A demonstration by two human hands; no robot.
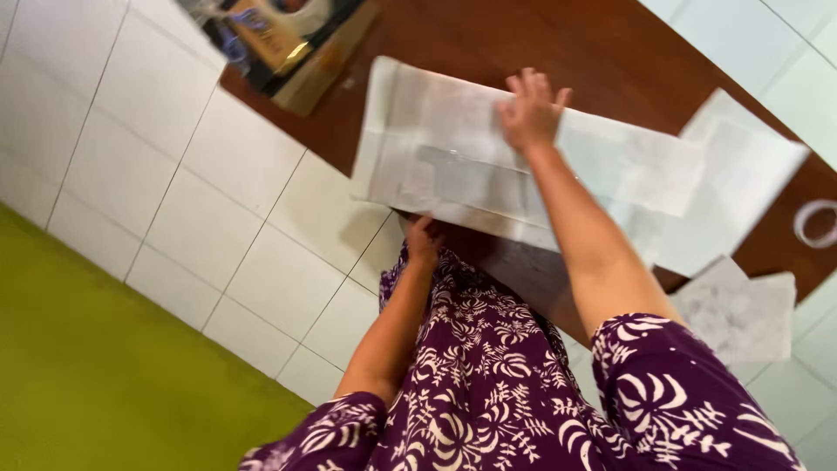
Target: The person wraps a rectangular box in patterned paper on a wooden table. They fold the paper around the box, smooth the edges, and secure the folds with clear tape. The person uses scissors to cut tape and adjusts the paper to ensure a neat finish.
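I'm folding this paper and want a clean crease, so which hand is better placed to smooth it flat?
Probably the right hand: it lies flat on the paper sheet, while the left hand only grips its near edge.

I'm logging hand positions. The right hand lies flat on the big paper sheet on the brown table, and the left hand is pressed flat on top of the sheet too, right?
Not quite. The head view shows the right hand flat on the sheet on the brown table, but the left hand is not on top: it is at the sheet's near edge.
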